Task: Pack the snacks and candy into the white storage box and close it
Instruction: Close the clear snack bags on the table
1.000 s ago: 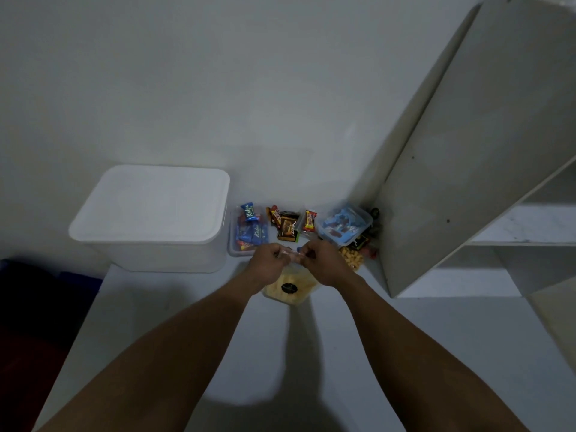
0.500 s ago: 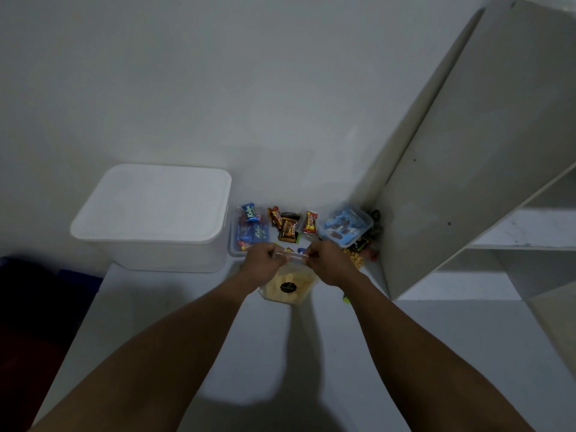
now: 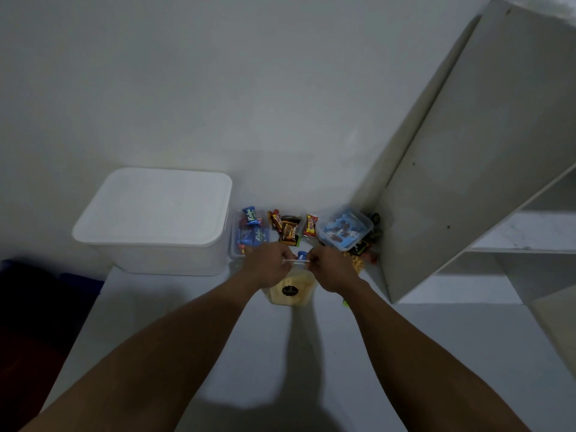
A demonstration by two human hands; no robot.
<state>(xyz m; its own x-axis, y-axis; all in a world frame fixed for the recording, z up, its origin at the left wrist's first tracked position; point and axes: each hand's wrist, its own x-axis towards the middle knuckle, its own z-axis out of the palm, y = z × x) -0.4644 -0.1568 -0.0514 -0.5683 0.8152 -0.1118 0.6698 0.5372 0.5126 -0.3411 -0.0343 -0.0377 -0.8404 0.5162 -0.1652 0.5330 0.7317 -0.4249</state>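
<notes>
Blue wrappers (image 3: 251, 215) at the surface's (image 3: 280, 353) back edge say Kalpa. The black label on the clear snack bag (image 3: 290, 294) is too tiny to read. Left hand (image 3: 268, 263) and right hand (image 3: 332, 269) both pinch the bag's top. White storage box (image 3: 156, 219) sits lidded at the back left corner.

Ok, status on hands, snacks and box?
Left hand and right hand pinch the top of the clear snack bag. White storage box shut, lid on. Loose candy lies behind the bag.
</notes>
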